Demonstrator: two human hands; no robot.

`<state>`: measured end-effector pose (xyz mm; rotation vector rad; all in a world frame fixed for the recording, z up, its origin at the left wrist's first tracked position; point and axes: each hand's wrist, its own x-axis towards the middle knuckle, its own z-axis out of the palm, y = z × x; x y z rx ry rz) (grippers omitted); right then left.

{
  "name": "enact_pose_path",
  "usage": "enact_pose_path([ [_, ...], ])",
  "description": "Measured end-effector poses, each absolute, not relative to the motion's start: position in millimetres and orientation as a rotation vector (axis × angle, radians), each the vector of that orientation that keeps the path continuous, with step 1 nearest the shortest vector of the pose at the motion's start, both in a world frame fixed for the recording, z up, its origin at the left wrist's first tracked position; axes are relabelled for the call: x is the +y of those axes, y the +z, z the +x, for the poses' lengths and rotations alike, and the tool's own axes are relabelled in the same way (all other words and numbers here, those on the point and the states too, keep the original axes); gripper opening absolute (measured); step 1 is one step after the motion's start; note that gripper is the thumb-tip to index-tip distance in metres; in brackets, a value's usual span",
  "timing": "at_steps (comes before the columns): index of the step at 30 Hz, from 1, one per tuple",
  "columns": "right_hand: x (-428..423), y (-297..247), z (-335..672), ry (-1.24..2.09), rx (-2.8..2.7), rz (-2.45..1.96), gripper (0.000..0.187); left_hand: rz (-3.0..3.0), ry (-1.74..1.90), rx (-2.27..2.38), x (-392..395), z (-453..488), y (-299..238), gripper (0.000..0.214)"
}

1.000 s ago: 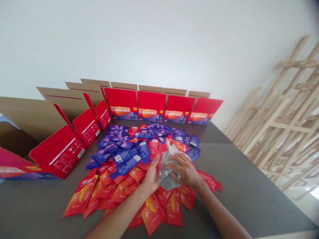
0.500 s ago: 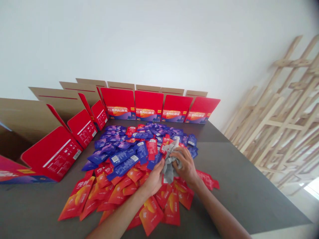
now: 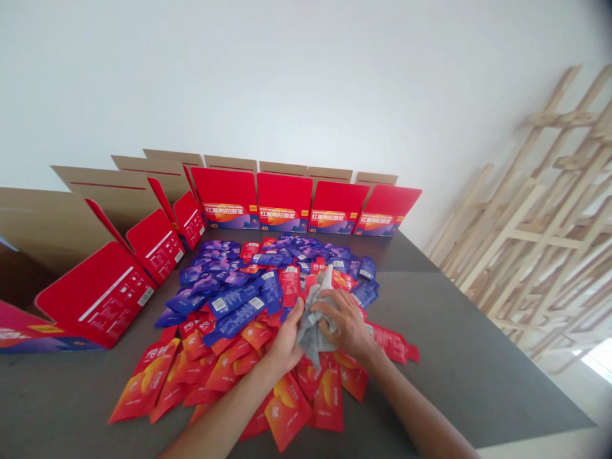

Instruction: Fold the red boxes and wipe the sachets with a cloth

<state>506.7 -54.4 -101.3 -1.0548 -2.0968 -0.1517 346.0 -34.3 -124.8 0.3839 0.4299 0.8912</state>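
Note:
Over the middle of a dark grey table point(image 3: 459, 357), both my hands grip a crumpled grey cloth point(image 3: 310, 325). My left hand point(image 3: 287, 341) pinches its left side with closed fingers. My right hand point(image 3: 347, 325) clutches its right side, fingers curled into the fabric. Under and around the hands lies a spread of flat foil sachets: orange-red ones point(image 3: 157, 376) toward me and blue-purple ones point(image 3: 234, 296) farther back.
Open red cartons point(image 3: 282, 204) with raised brown flaps stand in a row along the table's far edge, and more cartons point(image 3: 105, 293) line the left side. Wooden frames point(image 3: 540, 210) lean against the white wall at the right.
The hands kept working the grey cloth, shifting slightly up and then back while bunching it differently. The sachets and cartons stayed put.

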Motion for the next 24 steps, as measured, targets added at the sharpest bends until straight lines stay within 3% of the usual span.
enact_pose_path([
  [7,-52,-105,513,-0.204,-2.145,-1.076,0.046,0.29,0.945,0.376,-33,357,-111,0.039],
  [14,-66,-82,517,-0.102,-2.15,-1.089,0.016,0.237,1.042,0.423,-30,336,-97,0.047],
  [20,-67,-86,505,-0.176,-2.287,-1.265,0.03,0.257,1.063,0.424,-31,339,-103,0.027],
  [24,-71,-88,492,-0.316,-2.261,-1.328,0.02,0.256,1.146,0.391,-28,345,-110,0.014],
])
